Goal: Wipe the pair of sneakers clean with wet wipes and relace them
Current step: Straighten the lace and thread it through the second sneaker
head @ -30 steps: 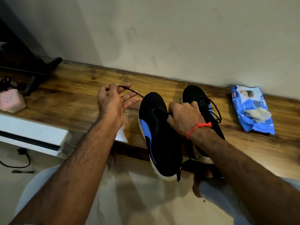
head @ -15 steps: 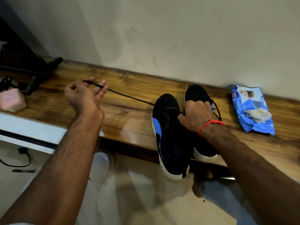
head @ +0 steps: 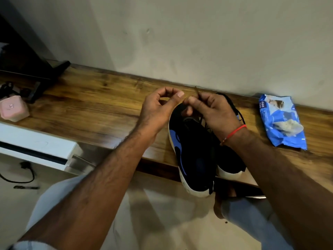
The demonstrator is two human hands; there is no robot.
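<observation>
Above the near sneaker point(head: 194, 156), right hand point(head: 214, 112) apparently pinches lace point(head: 197, 92).

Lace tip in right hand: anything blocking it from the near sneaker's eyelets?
Nothing visible does. The right hand pinches the lace tip directly above the near sneaker. The left hand hovers alongside, beside the path. The eyelets themselves are too dark to see.

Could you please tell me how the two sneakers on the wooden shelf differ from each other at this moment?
The left sneaker lies nearer the person, its heel past the shelf edge; the right sneaker sits further back, mostly hidden by the right hand. The left sneaker shows a blue side stripe; the right sneaker's side is hidden. The right hand pinches a lace above the left sneaker; the right sneaker's lace loops loosely beside it. Both are black with white soles.
</observation>
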